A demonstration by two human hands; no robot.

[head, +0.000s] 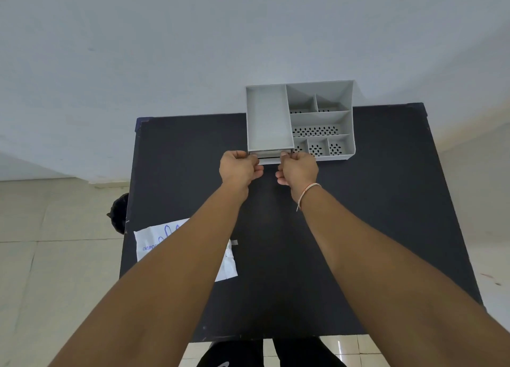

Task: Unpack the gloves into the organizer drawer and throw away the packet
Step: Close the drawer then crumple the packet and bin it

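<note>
I see the grey organizer (pixel 300 120) at the far edge of the dark tabletop (pixel 372 228), backed against the pale wall (pixel 248 35), right of centre. Its left part is one long open compartment running away from me; the right part is split into smaller cells with perforated floors. The drawer (pixel 271 159) sits low at the near left front, its front edge running left to right, pulled out only slightly toward me.

My left hand (pixel 239 168) and right hand (pixel 299 169) are both curled closed at that drawer front, one at each end, fingers pinching its edge; thumbs point inward. I cannot tell how firm the grip is.

The glove packet (pixel 146 245), white with blue print, lies flat at the near left edge of the tabletop, well apart from both hands and partly hidden under my left forearm. Its long axis runs roughly left to right, slightly skewed.

Between the packet and the organizer the tabletop is bare, as is the whole right side. A dark round object (pixel 120 213) shows on the floor just beyond the left edge.
</note>
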